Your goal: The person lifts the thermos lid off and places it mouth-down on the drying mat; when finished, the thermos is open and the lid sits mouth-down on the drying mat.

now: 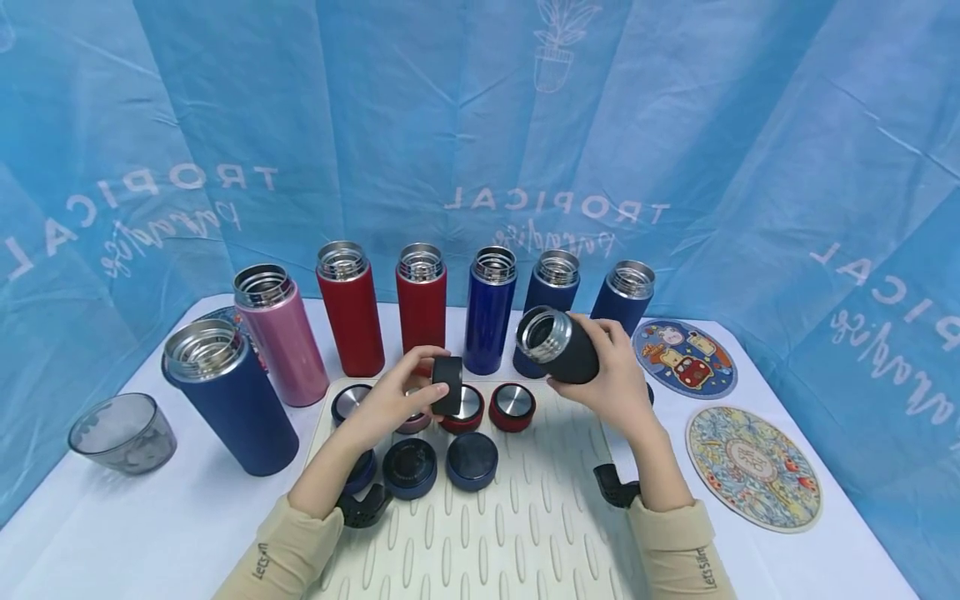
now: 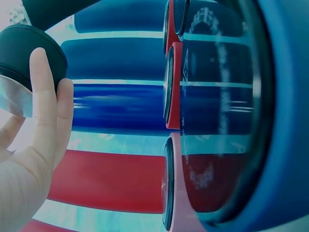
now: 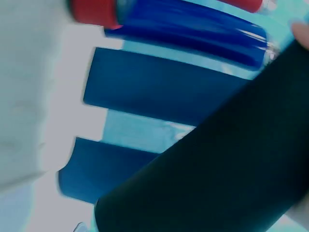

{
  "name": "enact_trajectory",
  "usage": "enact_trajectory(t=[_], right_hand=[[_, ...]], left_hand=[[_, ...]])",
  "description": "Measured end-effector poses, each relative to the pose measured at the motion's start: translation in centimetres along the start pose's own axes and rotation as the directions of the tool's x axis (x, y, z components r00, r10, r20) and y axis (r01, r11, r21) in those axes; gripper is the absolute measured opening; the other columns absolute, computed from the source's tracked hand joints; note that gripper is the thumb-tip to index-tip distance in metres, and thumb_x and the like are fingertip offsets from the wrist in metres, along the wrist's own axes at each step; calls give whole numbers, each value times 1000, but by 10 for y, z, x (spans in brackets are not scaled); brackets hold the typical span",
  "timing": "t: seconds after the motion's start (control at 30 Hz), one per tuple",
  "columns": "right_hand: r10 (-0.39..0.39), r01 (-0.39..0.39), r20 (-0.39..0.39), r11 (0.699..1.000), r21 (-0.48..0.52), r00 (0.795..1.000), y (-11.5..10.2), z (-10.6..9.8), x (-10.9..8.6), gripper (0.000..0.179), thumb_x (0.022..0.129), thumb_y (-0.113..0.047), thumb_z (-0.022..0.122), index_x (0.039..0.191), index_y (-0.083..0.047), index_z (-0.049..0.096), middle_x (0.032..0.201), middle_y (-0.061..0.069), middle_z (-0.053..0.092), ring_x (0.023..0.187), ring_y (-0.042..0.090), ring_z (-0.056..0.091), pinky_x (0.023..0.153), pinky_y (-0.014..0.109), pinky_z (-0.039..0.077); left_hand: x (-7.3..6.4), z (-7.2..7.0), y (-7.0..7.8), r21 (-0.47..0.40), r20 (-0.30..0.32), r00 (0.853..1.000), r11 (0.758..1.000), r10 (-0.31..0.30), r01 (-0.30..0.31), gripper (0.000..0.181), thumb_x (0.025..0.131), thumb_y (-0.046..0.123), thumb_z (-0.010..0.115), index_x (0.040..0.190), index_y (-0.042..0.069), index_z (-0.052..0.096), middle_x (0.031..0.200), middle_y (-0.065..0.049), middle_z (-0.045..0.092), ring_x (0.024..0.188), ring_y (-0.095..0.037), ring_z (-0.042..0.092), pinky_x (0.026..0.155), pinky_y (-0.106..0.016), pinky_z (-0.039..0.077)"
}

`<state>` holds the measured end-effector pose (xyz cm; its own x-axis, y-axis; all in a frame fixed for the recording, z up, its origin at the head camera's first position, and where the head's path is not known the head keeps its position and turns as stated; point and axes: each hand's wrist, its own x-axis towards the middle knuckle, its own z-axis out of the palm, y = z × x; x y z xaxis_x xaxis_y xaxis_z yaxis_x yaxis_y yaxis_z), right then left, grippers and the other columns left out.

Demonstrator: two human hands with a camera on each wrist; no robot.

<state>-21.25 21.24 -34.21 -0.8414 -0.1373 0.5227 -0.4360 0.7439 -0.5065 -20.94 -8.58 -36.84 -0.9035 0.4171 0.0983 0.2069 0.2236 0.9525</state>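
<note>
My left hand [image 1: 393, 398] pinches a black lid [image 1: 448, 386] between thumb and fingers, turned on its side above the mat. In the left wrist view the lid [image 2: 34, 50] shows its silvery face at the lower left. My right hand [image 1: 618, 383] grips a black thermos bottle [image 1: 576, 357], tilted so that its uncovered steel mouth points left toward the lid. A gap separates lid and bottle. Across the right wrist view runs the dark bottle body [image 3: 207, 169]. Below the hands lie red lids [image 1: 513, 408] and dark blue lids [image 1: 471, 462], with a pink lid [image 1: 412, 423] partly hidden.
Uncovered bottles stand in a row behind the cream mat [image 1: 525, 542]: pink [image 1: 288, 350], red [image 1: 352, 325], shiny blue [image 1: 489, 325] and dark blue [image 1: 624, 296]. A big navy bottle [image 1: 236, 408] and a grey glass bowl [image 1: 123, 437] are left; round coasters [image 1: 753, 467] lie right.
</note>
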Motion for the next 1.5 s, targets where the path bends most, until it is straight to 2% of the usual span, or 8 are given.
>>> enact_trajectory(t=[0.1, 0.27, 0.4, 0.6, 0.73, 1.07, 1.27, 1.5], right_hand=[[131, -120, -112, 988, 102, 985, 11, -4, -4, 85, 61, -17, 85, 136, -20, 43, 123, 16, 42, 112, 34, 42, 88, 58, 38], [321, -260, -225, 929, 262, 920, 32, -14, -13, 84, 66, -16, 82, 138, -16, 39, 129, 14, 42, 118, 30, 39, 96, 58, 32], [452, -347, -215, 852, 392, 866, 44, -22, -20, 85, 69, -15, 80, 140, -17, 33, 133, 9, 42, 122, 27, 39, 99, 57, 32], [581, -397, -200, 730, 556, 789, 54, -24, -26, 88, 73, -8, 77, 143, -20, 25, 137, 8, 37, 126, 28, 36, 104, 53, 29], [616, -388, -205, 685, 616, 761, 58, -23, -27, 89, 74, -5, 75, 144, -22, 22, 140, 7, 34, 128, 27, 32, 107, 51, 25], [640, -387, -203, 653, 651, 741, 68, -22, -29, 89, 75, -3, 73, 144, -24, 19, 139, 5, 33, 126, 26, 33, 107, 50, 25], [635, -406, -191, 667, 624, 749, 70, -21, -29, 91, 77, -6, 71, 144, -25, 12, 139, 8, 29, 124, 29, 34, 106, 51, 27], [627, -403, -181, 667, 627, 758, 72, -21, -34, 88, 77, -4, 70, 143, -25, 14, 137, 7, 30, 122, 27, 36, 104, 51, 29]], left_hand=[[0, 0, 1, -2, -1, 1000, 1000, 4, -4, 47, 91, 27, 57, 133, 18, 39, 123, -19, 46, 96, -28, 55, 76, -49, 52], [0, 1, 1, 19, 5, 1000, 1000, 3, -3, 49, 91, 29, 58, 134, 18, 38, 123, -18, 46, 94, -26, 55, 76, -46, 53], [0, 0, 1, 19, 13, 1000, 1000, -6, 6, 49, 91, 30, 58, 134, 18, 38, 123, -18, 45, 91, -25, 57, 77, -47, 52], [0, 0, 1, 21, 16, 1000, 1000, -23, 22, 51, 90, 31, 59, 135, 18, 38, 125, -19, 43, 87, -23, 59, 79, -46, 52], [-1, 0, 1, 24, 12, 1000, 999, -23, 22, 51, 90, 31, 59, 135, 18, 38, 127, -19, 42, 88, -23, 59, 78, -46, 52], [-1, 0, 2, 24, 15, 1000, 1000, -18, 18, 51, 89, 30, 60, 135, 18, 39, 128, -20, 41, 91, -23, 58, 77, -45, 52], [0, 0, 7, 14, 20, 1000, 1000, -14, 14, 51, 90, 29, 59, 135, 18, 38, 126, -19, 43, 87, -23, 59, 79, -47, 51], [0, 1, 6, 15, 19, 999, 1000, -27, 27, 51, 89, 27, 60, 135, 17, 39, 125, -19, 43, 86, -24, 59, 78, -46, 52]])
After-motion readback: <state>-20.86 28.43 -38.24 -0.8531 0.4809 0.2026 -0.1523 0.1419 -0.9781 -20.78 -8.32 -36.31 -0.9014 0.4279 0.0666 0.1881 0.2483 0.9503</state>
